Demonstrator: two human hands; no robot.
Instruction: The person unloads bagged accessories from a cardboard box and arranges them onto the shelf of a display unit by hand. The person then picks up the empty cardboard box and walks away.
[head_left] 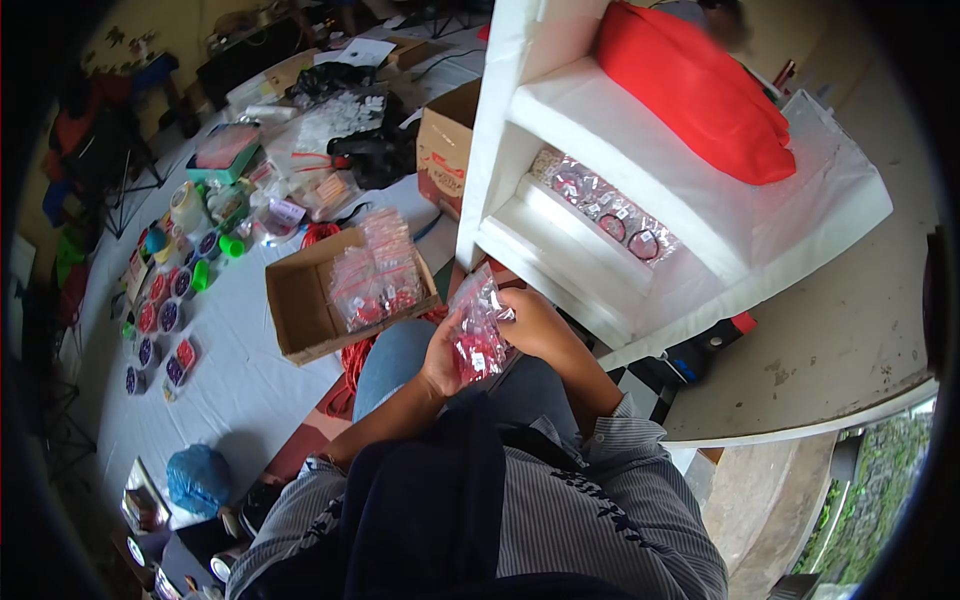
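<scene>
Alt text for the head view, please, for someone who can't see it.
A person's left hand and right hand hold clear plastic packaging with red contents above blue jeans. An open brown cardboard box of similar packets is at left; a white shelf unit bearing red fabric is at right.

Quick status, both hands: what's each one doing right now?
Left hand: closed on clear plastic packaging with red contents.
Right hand: closed on the same packaging, at its right side.

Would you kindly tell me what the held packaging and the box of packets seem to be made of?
The packaging looks like thin, glossy plastic: it is see-through, wrinkled and throws bright highlights. The box is probably cardboard: matte brown, with straight walls.
</scene>
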